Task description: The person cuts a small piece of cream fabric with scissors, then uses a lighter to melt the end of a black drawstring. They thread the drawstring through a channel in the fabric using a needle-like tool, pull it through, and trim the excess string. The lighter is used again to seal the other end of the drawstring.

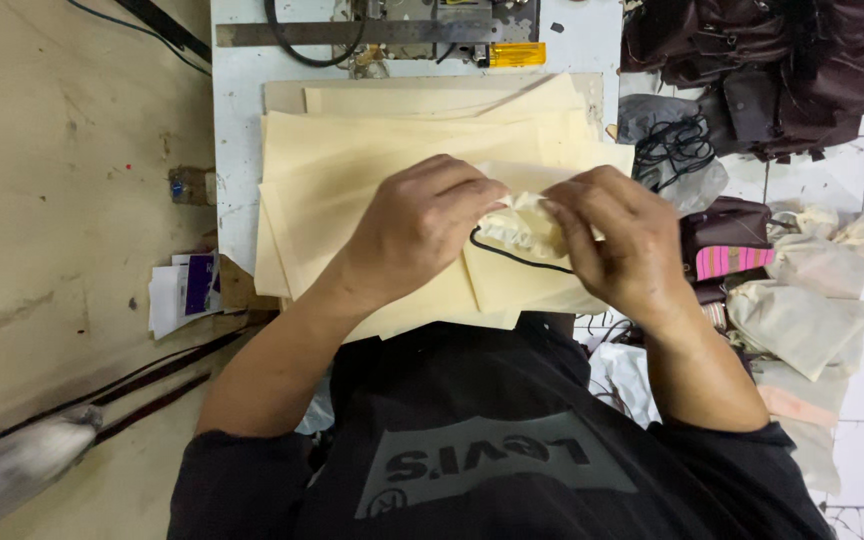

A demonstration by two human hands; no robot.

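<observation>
Both the left hand point(417, 228) and right hand point(620, 238) pinch shut on a gathered cream pouch point(522, 222), its black drawstring point(512, 257) dangling just beneath their grip.

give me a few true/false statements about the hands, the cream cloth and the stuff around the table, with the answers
1. Both hands pinch a bunched bit of cream fabric between them. True: the left hand and right hand meet on it.
2. A black cord runs from the bunched fabric. True.
3. The stack of cream fabric sheets lies on the floor. False: it lies on the white table.
4. A metal ruler lies at the far end of the table. True.
5. The dark brown pouches are piled to the person's left. False: they are on the right.
6. The right hand holds scissors. False: no scissors show.
</observation>
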